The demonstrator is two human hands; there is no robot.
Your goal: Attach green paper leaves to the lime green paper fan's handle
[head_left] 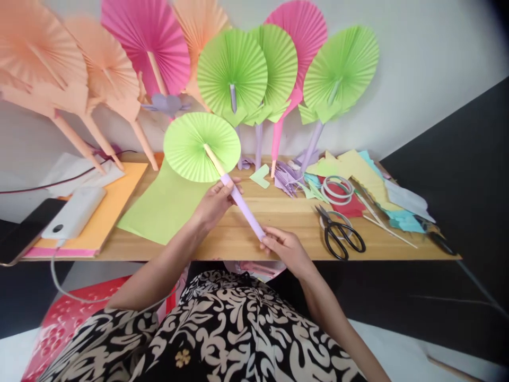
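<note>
A round, pleated green paper fan (186, 148) is held over the table, its handle slanting down to the right. The handle is pale yellow at the fan's centre and lilac (247, 209) further down. My left hand (218, 200) is closed around the upper part of the lilac handle, just below the green disc. At the handle's lower end my right hand (284, 246) pinches it between thumb and fingers. Beneath the fan lies a sheet of green paper (159, 212) on the wooden table (222, 239).
Finished-looking fans in orange, pink (147, 42) and green (233, 69) lean against the wall. Black scissors (340, 233), tape rolls (338, 190) and paper scraps (369, 180) lie at right. A white power bank (73, 212), its cable and a phone (34, 228) are at left.
</note>
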